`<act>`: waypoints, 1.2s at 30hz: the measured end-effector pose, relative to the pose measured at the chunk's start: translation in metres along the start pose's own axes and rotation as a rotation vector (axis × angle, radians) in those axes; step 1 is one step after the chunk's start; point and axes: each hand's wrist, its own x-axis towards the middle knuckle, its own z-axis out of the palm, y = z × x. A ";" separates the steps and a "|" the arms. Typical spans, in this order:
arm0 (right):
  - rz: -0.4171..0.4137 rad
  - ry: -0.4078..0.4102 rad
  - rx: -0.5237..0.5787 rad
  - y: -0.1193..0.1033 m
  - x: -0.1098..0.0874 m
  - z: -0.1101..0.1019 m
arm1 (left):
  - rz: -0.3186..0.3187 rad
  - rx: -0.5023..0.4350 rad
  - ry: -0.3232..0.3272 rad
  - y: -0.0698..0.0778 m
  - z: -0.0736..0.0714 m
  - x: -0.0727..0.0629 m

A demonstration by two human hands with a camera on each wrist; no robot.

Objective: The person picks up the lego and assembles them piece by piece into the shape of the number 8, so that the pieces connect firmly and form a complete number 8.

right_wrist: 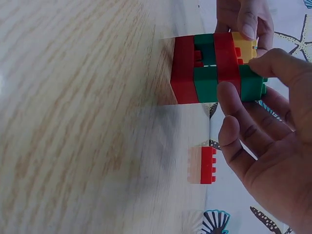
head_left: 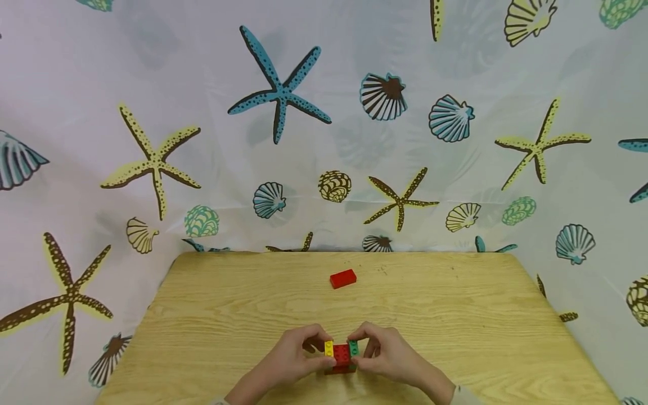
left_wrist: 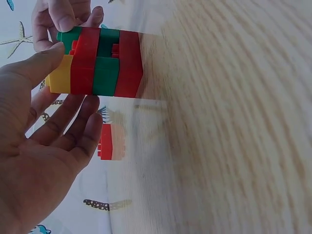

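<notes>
A stack of toy building bricks stands on the wooden table in front of me. A red brick point(left_wrist: 129, 66) forms its base, with two green bricks point(left_wrist: 106, 78) set apart above it and another red brick point(head_left: 342, 353) across them. On top sit a yellow brick point(head_left: 329, 349) at the left and a green brick point(head_left: 353, 348) at the right, with a gap between. My left hand point(head_left: 298, 354) pinches the yellow brick between thumb and fingers. The upper green brick is pinched by my right hand point(head_left: 388, 353); its lower fingers extend beside the stack in the right wrist view.
Farther back on the wooden table point(head_left: 243, 304) lies a loose red brick point(head_left: 343, 279), beyond the stack. A white curtain point(head_left: 324, 124) printed with starfish and shells hangs behind the table and along both sides.
</notes>
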 end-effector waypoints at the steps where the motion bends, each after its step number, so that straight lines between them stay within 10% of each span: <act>1: -0.001 0.002 0.000 0.001 0.000 0.000 | 0.000 -0.003 -0.001 0.000 0.000 0.000; 36: 0.171 0.308 -0.194 0.046 0.105 -0.037 | -0.039 -0.069 -0.020 0.000 -0.002 -0.003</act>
